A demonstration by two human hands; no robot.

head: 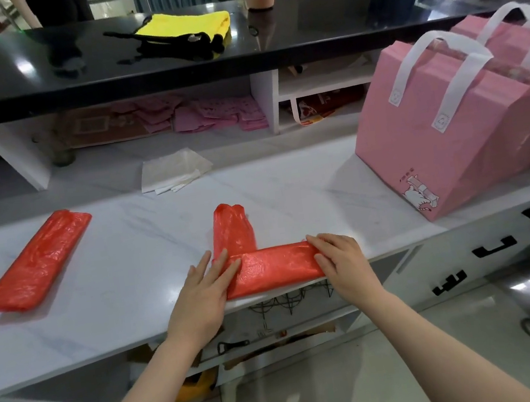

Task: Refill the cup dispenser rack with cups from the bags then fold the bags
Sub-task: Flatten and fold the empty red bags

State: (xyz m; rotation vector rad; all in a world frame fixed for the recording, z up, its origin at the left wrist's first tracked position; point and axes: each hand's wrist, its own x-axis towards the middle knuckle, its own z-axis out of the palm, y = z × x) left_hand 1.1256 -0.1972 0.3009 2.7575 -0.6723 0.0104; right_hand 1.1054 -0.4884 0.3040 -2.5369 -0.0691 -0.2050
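From the head camera I saw a red bag [267,262] lying at the near edge of the white worktop [128,254], folded into an L with one strip pointing away from me. My left hand [201,288] lay flat on its left end, fingers straight and spread. My right hand [340,258] had its fingers curled over the bag's right end, gripping it. A second red bag [37,261], already folded, lay well apart to the left. Pink carrier bags [450,127] stood on the right, white napkins [174,169] further back.
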